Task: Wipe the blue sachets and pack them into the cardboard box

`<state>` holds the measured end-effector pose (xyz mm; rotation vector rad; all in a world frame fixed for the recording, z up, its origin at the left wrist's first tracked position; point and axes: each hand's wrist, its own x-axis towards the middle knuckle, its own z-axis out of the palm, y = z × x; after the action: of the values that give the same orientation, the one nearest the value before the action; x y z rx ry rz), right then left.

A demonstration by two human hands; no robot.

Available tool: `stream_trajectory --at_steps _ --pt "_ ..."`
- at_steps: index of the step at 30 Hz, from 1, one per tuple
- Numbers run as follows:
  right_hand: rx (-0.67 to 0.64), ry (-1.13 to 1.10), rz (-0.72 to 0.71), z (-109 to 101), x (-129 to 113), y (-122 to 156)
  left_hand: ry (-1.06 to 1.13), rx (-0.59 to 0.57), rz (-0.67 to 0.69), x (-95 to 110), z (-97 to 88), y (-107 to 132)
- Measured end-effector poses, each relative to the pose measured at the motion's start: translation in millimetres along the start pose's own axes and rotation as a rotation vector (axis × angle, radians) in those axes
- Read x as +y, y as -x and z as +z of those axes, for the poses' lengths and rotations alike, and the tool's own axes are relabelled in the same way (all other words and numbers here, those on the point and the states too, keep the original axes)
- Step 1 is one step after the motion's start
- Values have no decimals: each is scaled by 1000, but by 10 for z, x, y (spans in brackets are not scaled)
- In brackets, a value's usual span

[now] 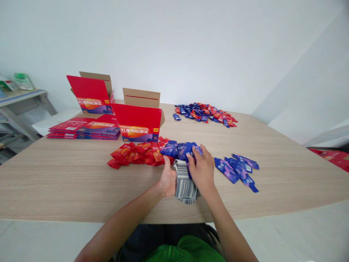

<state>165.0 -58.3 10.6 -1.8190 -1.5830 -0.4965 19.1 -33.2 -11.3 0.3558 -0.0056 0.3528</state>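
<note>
My left hand [167, 180] grips a grey-and-white striped piece of cloth [184, 187] from its left side, thumb up, its other fingers hidden behind it. My right hand [203, 171] curls from the right over the cloth and a blue sachet [189, 169], which sits against the cloth's top edge. How firmly the right fingertips pinch the sachet is partly hidden. Just beyond both hands lie several blue sachets [169, 147]. A heap of red sachets [140, 153] spreads to their left on the table.
Two open red cartons [139, 123] [91, 92] stand at the left rear, near a stack of flattened cartons [84, 127]. Loose blue sachets [227, 170] lie to the right. A mixed red and blue sachet pile [205, 112] is by the wall. The wooden table [81, 193] ends near my lap.
</note>
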Motion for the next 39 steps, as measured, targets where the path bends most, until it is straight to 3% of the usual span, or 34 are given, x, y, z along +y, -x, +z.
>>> stream_trajectory --at_steps 4,7,12,16,20,26,30,33,36,37,39 --pt "88 -110 47 -18 46 38 8 0 -7 -20 30 10" --pt "99 -188 -14 -57 -25 105 30 27 18 -26 30 6" --pt "-89 -129 -208 -71 -135 235 86 109 104 44 50 -5" --pt "-278 -66 -362 -103 -135 368 135 78 140 124 45 -8" --pt "-338 -41 -494 -205 -65 501 151 43 175 145 18 1" --pt "-401 -92 -640 -510 192 651 116 12 90 96 52 10" --pt "-442 -275 -527 -787 362 621 62 68 118 25 76 -29" --pt "-279 -400 -274 -834 498 421 40 84 110 -9 24 -47" --pt "-40 -456 -90 -629 654 63 1 101 31 -10 -55 -43" --pt "-8 -459 -71 -510 707 -71 -18 114 16 -4 -76 -39" --pt "-72 -432 -87 -222 801 -318 -50 119 7 13 -104 -31"
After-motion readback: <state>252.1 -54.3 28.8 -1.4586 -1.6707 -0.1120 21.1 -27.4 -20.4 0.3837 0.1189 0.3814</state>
